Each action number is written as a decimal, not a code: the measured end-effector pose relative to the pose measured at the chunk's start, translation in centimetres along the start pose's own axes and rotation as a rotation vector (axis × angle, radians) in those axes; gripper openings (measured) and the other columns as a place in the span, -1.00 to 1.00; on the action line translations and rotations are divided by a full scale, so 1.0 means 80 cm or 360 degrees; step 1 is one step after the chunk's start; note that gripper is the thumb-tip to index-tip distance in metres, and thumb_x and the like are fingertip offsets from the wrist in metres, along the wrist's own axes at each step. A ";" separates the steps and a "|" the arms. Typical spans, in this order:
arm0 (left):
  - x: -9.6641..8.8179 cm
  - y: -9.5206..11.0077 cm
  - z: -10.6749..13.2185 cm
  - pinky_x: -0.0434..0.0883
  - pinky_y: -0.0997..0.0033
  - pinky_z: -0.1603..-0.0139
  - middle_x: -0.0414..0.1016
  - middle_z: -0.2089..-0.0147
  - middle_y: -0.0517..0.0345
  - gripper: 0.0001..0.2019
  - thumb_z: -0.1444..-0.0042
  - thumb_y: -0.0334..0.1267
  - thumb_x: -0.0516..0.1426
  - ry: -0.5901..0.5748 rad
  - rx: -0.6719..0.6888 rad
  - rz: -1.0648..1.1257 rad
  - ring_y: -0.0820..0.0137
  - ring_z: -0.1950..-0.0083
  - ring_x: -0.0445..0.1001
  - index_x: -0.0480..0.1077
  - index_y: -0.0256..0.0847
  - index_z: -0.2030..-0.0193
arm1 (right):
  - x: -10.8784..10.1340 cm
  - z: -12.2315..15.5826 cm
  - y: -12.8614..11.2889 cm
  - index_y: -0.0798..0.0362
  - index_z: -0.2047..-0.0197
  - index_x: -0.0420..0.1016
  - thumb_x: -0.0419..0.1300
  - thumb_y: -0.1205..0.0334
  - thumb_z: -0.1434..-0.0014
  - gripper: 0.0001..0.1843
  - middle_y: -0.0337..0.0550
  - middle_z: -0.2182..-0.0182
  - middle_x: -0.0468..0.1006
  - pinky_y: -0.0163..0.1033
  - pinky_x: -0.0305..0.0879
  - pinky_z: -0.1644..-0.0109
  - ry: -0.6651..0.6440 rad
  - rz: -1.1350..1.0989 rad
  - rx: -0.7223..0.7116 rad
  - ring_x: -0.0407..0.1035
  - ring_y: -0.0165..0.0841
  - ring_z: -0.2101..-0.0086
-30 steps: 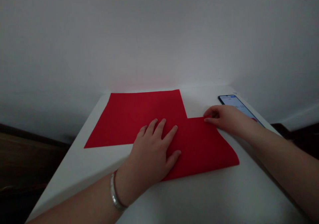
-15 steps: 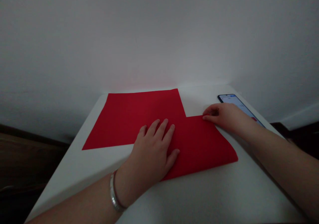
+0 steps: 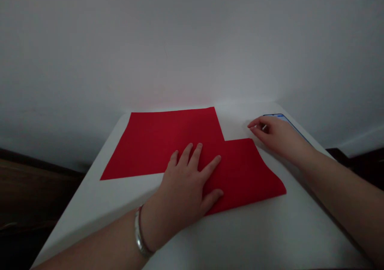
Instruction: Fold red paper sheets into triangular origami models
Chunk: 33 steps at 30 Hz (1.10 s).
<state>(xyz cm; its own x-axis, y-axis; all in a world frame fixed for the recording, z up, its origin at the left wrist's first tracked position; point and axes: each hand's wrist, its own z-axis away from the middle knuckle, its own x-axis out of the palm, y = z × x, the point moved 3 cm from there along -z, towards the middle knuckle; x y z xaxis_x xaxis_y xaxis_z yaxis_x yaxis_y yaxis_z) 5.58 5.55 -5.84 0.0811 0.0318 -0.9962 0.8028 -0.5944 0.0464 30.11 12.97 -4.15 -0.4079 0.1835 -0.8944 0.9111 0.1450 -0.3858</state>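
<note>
A sheet of red paper (image 3: 168, 142) lies on the white table (image 3: 240, 238), with its right part folded over into a lower flap (image 3: 249, 174). My left hand (image 3: 186, 186) rests flat on the paper near the fold, fingers spread; a silver bracelet (image 3: 139, 234) circles that wrist. My right hand (image 3: 277, 136) hovers just past the flap's far right corner, fingers loosely curled, apart from the paper and over a phone.
A phone (image 3: 286, 120) with a lit screen lies at the table's far right, mostly hidden by my right hand. A pale wall (image 3: 192, 42) rises directly behind the table. Dark floor shows at both sides.
My right hand has let go of the flap's corner and moved back and right over the phone. My left hand slid slightly right and spread its fingers wider.
</note>
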 end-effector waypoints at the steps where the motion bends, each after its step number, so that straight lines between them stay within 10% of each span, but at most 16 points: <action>1: 0.000 0.000 0.000 0.13 -0.33 -0.18 0.06 -0.37 -0.32 -0.35 -0.16 0.14 0.01 0.0000 -0.0001 -0.0001 -0.23 -0.35 0.05 0.07 0.05 -0.36 | -0.006 0.004 -0.009 0.02 0.23 0.54 0.09 0.18 -0.17 -0.78 -0.15 0.38 0.57 -0.23 0.27 0.39 0.0049 -0.0033 -0.0065 0.39 -0.34 0.46; 8: -0.001 0.001 0.001 0.13 -0.31 -0.20 0.04 -0.38 -0.32 -0.36 -0.17 0.13 0.00 -0.0011 -0.0020 0.0015 -0.21 -0.37 0.03 0.06 0.02 -0.36 | -0.007 0.061 -0.091 -0.07 0.12 0.55 0.08 0.15 -0.22 -0.75 -0.16 0.11 0.58 -0.09 0.34 -0.02 -0.0491 0.0098 -0.0845 0.43 -0.25 0.10; 17: -0.006 -0.002 0.006 0.12 -0.28 -0.22 0.12 -0.36 -0.23 -0.44 -0.22 0.04 -0.03 0.0009 -0.0043 0.0039 -0.10 -0.34 0.11 0.13 -0.03 -0.34 | 0.013 0.037 -0.047 0.14 -0.13 0.41 0.07 0.04 -0.19 -0.48 0.09 -0.05 0.49 0.07 0.33 -0.07 -0.0227 0.0480 -0.0395 0.36 -0.06 -0.03; 33: -0.005 -0.006 0.010 0.19 -0.13 -0.22 0.10 -0.37 -0.26 -0.41 -0.23 -0.02 -0.03 0.0130 -0.0142 -0.0021 -0.05 -0.33 0.15 0.09 -0.20 -0.36 | 0.023 0.021 -0.049 0.05 0.19 0.52 0.21 -0.03 -0.08 -0.65 -0.04 0.21 0.51 -0.04 0.30 0.03 -0.0409 0.0334 -0.0516 0.35 -0.15 0.16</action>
<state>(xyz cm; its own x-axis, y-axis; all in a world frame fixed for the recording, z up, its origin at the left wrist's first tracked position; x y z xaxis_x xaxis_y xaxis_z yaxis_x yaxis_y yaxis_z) 4.69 5.18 -5.56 0.1152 0.1063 -0.9876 0.8532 -0.5197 0.0436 25.90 11.07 -4.64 -0.1516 0.0006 -0.9884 0.8904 0.4343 -0.1363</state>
